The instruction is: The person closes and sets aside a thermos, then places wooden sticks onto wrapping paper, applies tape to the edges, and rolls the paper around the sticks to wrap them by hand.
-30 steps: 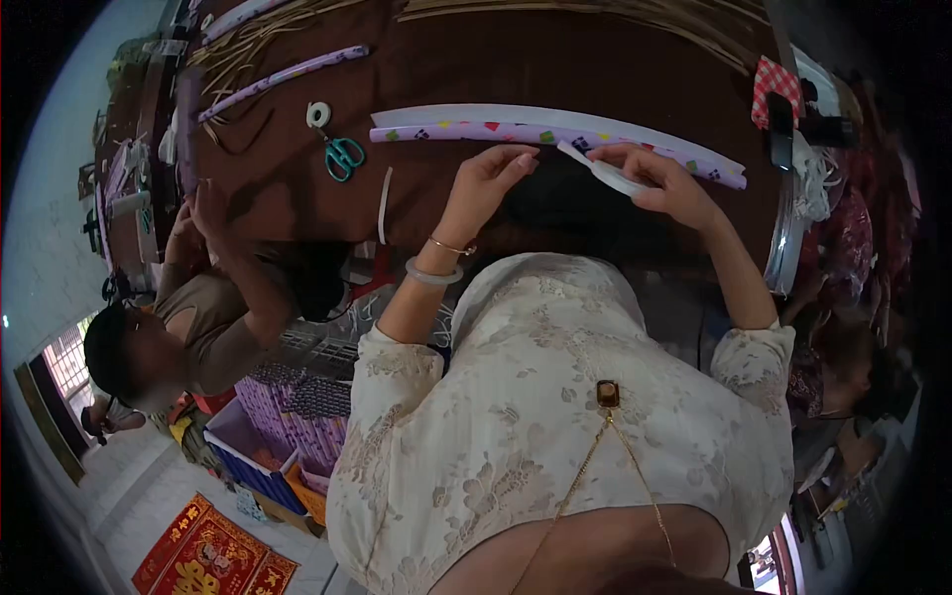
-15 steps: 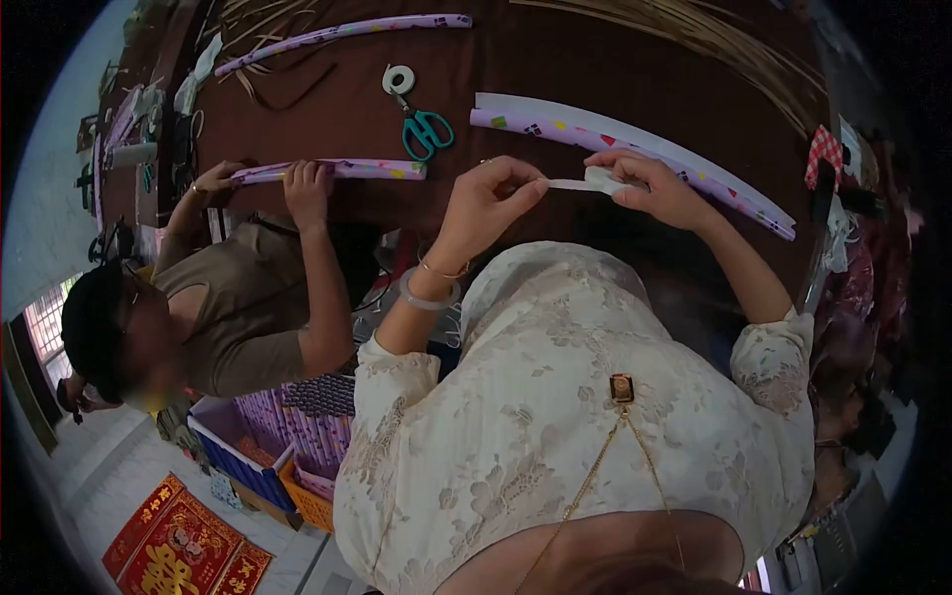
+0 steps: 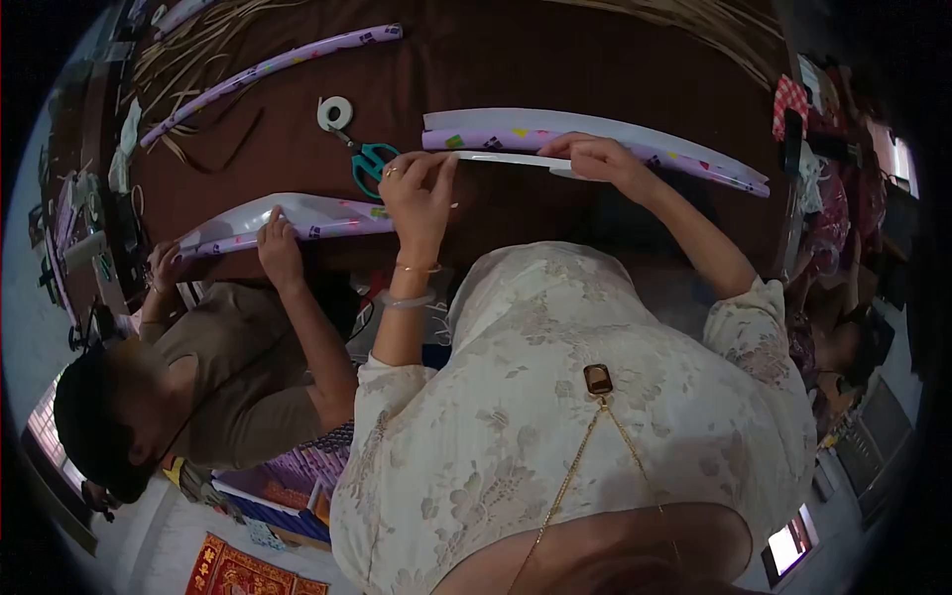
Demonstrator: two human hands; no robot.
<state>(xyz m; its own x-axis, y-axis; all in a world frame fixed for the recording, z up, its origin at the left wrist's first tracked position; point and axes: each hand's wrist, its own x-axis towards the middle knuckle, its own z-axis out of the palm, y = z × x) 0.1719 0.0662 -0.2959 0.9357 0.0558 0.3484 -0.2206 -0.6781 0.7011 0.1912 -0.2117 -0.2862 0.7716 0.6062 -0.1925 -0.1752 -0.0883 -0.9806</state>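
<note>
A narrow white strip of tape stretches between my two hands, just below a purple patterned roll with a white edge. My left hand pinches the strip's left end near the roll's left end. At the strip's right part, my right hand is closed on the white tape roll, which is partly hidden beneath the fingers. Teal-handled scissors lie beside my left hand, partly covered by it. Another white tape roll lies by the scissors' tips.
At the left, a co-worker's hands rest on another purple roll with a white sheet. A third purple roll lies farther back on the brown table. Brown strips lie along the back. A red checkered cloth is at the right.
My hands have moved apart, and the tape between them has lengthened. The co-worker's roll shows its white sheet opened out. The whole view has shifted.
</note>
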